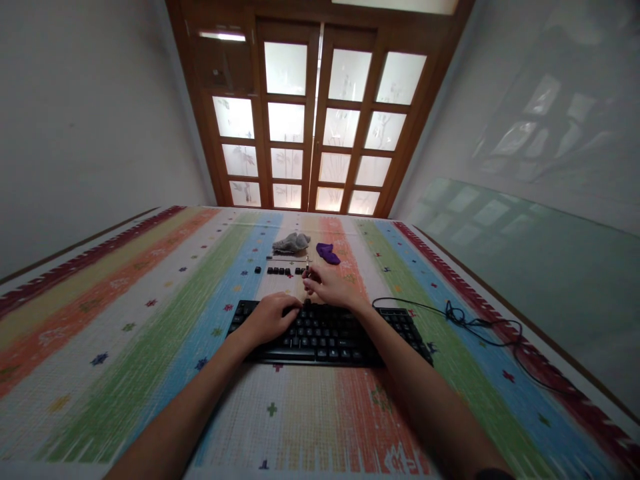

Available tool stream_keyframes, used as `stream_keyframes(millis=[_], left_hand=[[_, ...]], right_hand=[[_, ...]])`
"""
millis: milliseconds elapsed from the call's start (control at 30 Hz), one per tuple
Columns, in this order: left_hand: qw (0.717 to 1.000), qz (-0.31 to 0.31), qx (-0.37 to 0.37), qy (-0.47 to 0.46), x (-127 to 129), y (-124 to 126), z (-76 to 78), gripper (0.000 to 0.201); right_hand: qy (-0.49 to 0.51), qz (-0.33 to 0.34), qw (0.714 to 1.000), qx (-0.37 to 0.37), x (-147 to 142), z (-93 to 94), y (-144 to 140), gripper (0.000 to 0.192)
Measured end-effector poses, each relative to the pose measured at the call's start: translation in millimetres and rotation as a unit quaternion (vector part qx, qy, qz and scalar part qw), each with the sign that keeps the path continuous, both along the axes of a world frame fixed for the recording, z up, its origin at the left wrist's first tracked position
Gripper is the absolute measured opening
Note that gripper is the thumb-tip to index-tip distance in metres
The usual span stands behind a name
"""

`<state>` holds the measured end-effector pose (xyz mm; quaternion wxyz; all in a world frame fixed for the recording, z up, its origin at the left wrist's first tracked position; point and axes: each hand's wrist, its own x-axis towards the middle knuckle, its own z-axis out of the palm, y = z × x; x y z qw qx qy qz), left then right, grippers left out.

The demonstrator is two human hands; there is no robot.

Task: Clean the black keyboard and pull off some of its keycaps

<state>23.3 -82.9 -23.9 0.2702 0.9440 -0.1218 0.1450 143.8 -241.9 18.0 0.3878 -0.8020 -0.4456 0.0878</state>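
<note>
A broad worktop lay under a woven-looking striped cloth point(250, 417), its soft bands of blue, green, orange and cream scattered with small stars and crosses, its outer bands dark red. Beyond the far edge stood wooden doors point(316, 120), gridded into square, frosted-looking panes with faint plant patterns. A smooth greenish panel point(530, 257) rose along the right side, glossy with reflections.

The black keyboard point(320, 354), a long rectangle of small square keys, lay crosswise on the cloth in front of the person, under both hands. Its thin black cable point(465, 319) ran off to the right in loose loops, bunched into a tangle.

The left hand point(273, 317) rested on the keyboard's upper left part, fingers bent and close together near its back edge; whether they gripped anything could not be told. The right hand point(330, 285) hung over the back edge, fingers pinched narrowly on a slim upright piece point(307, 263), too small to identify.

Farther off lay a crumpled grey cloth point(291, 243), soft and rumpled, and to its right a smaller folded purple cloth point(327, 253). A straight thin rod point(287, 259) lay crosswise just nearer. Closest to the keyboard, little blocky black keycaps point(282, 271) sat in a broken row, one apart at the left.
</note>
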Motion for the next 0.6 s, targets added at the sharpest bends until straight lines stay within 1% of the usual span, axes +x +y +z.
stream_keyframes(millis=[100,167,233,267,333,400,433,500,600], left_hand=[[1.0,-0.007,-0.013,0.011,0,3,1.3,0.021],[0.999,-0.009,-0.035,0.017,0,3,3.7,0.02],[0.996,-0.008,-0.092,0.022,0,3,6.9,0.019],[0.99,-0.012,-0.136,0.026,1,1,8.7,0.02],[0.968,-0.045,-0.245,0.038,2,-3,12.5,0.032],[0.932,-0.092,-0.344,0.06,4,-10,16.5,0.048],[0.915,-0.109,-0.382,0.075,5,-14,18.5,0.052],[0.886,-0.118,-0.436,0.102,7,-22,22.0,0.05],[0.863,-0.1,-0.481,0.117,8,-31,24.7,0.044]], right_hand=[[0.032,0.022,0.999,0.037,-1,4.8,-8,0.003],[0.052,0.057,0.995,0.062,-2,9.2,-16,0.0],[0.059,0.091,0.991,0.082,-5,15.1,-24,0.005],[0.057,0.1,0.989,0.089,-6,18.5,-28,0.008],[0.05,0.11,0.988,0.099,-9,24.9,-35,0.012],[0.04,0.112,0.987,0.108,-10,29.9,-40,0.014],[0.033,0.11,0.987,0.111,-10,31.7,-41,0.015],[0.019,0.105,0.988,0.115,-10,34.2,-42,0.015],[0.017,0.113,0.987,0.109,-9,36.3,-43,0.014]])
